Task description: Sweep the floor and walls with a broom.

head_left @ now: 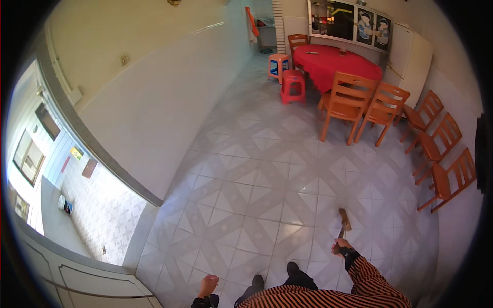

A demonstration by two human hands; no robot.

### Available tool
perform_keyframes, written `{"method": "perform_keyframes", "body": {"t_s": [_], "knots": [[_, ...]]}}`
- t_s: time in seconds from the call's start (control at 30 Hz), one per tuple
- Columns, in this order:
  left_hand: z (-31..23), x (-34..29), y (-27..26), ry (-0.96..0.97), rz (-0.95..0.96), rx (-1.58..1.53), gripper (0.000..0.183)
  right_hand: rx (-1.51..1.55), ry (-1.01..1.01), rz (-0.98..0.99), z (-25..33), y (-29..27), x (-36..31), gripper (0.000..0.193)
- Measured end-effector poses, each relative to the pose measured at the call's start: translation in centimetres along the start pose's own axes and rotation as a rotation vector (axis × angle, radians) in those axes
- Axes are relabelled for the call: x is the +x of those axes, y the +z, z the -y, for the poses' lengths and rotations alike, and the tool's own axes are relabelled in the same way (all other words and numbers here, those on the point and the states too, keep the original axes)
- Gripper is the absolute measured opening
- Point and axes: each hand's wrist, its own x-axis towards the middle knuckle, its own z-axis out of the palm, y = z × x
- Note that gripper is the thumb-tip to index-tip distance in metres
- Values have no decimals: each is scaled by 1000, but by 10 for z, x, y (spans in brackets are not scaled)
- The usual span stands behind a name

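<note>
My right hand [340,246] is wrapped round the dark handle of a short tool with a tan, crosswise head [346,220]. The head points away from me, above the tiled floor; whether it is a brush or a mallet I cannot make out. Down at the lower left, my left hand [208,285] hangs beside my body with its fingers curled in, and nothing shows in it. Both sleeves are dark at the cuff, and the right one is striped orange and black. My dark shoes [293,267] stand on the tiles between the hands.
A round table with a red cloth [328,64] stands at the far right, with wooden chairs [349,100] around it. More chairs [446,174] line the right wall. Plastic stools [293,87] stand left of the table. At left, a doorway [146,226] opens onto a paved yard with a bucket [65,204].
</note>
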Motion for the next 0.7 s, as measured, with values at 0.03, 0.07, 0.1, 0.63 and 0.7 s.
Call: {"method": "perform_keyframes", "body": {"t_s": [0.03,0.07,0.1,0.63,0.7], "knots": [[-22,-1,7,26,-34,-22,23,-28,33,56,2,-5,11,17],[-37,-1,18,22,-45,-26,23,-56,65,112,2,-12,20,17],[-50,-5,28,68,-27,28,18,-229,71,151,1,-13,23,15],[-515,-40,-71,991,284,-345,31,219,301,316,47,-74,-17,12],[-547,-66,-87,1144,602,-361,37,237,329,295,23,-85,-19,15]]}}
